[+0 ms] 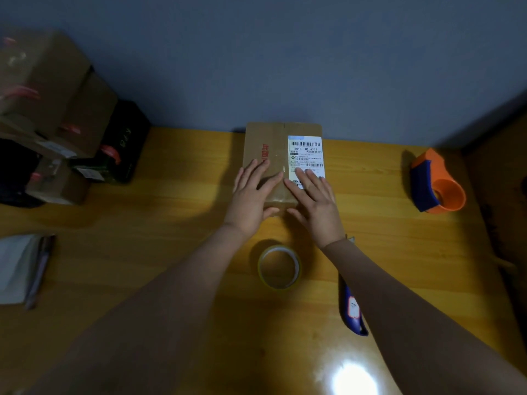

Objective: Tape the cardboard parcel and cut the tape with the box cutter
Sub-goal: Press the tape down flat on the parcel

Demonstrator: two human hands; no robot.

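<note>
Nearest on the surface (pixel 142 252) lie the tape roll (pixel 279 267), light and rigid, best gripped by its rim, and the cutter (pixel 352 309) under the right forearm. Beyond, the left hand (pixel 252 192) and right hand (pixel 315 199) press flat and spread, gripping nothing, on the parcel (pixel 271 149), which looks light, stiff and closed, its contents hidden.

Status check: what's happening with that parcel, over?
Both hands, left and right, flat on parcel. Tape roll and cutter lie untouched. Nothing blocking.
</note>
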